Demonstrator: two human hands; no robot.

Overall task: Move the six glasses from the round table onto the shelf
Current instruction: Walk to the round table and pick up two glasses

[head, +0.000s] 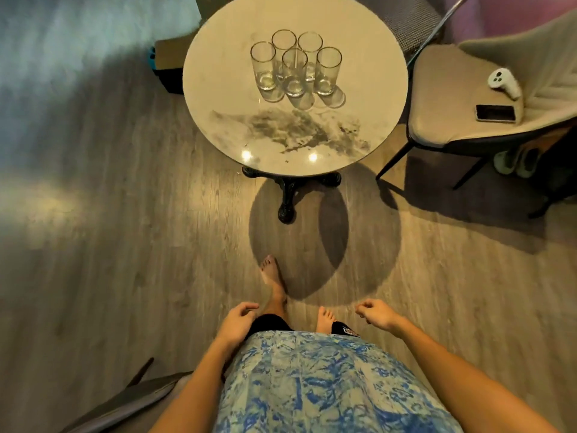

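Round table, glasses beyond fingers

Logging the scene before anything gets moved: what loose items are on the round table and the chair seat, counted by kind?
Glasses on the round table: 5 visible
Game controller on the chair: 1
Phone on the chair: 1
Total: 7
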